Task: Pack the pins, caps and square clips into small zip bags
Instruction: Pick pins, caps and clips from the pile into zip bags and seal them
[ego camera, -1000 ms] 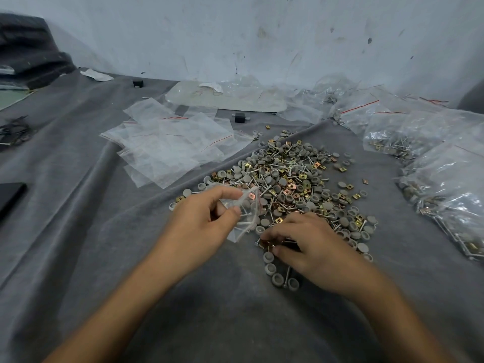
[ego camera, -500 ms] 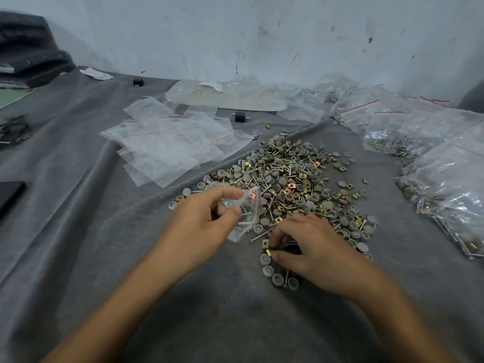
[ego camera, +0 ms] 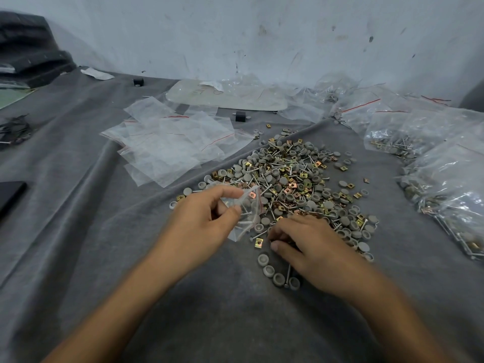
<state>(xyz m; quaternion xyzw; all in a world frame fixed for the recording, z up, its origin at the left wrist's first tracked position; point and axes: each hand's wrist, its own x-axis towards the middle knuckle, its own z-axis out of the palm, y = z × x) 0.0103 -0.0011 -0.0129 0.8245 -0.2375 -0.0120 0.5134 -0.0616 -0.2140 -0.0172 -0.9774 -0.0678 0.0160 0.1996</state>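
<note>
L hand [ego camera: 201,221]: thumb + index fingers pinch the mouth of a small zip bag [ego camera: 246,213], held at the near-left edge of the parts pile [ego camera: 296,179]. Pins and grey caps show through the bag.

R hand [ego camera: 309,242]: palm down on the pile's near edge, fingers curled, thumb close to index tip. Cannot tell whether they grip a part.

Loose square clip [ego camera: 258,242]: on the worktop [ego camera: 104,258], just left of the R thumb.

Row of caps [ego camera: 277,275]: below the R thumb.

Empty zip bags [ego camera: 170,148]: left-rear of pile.

Filled bags [ego camera: 445,179]: far right.

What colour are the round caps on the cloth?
The caps are grey; head view shows it best.
</note>
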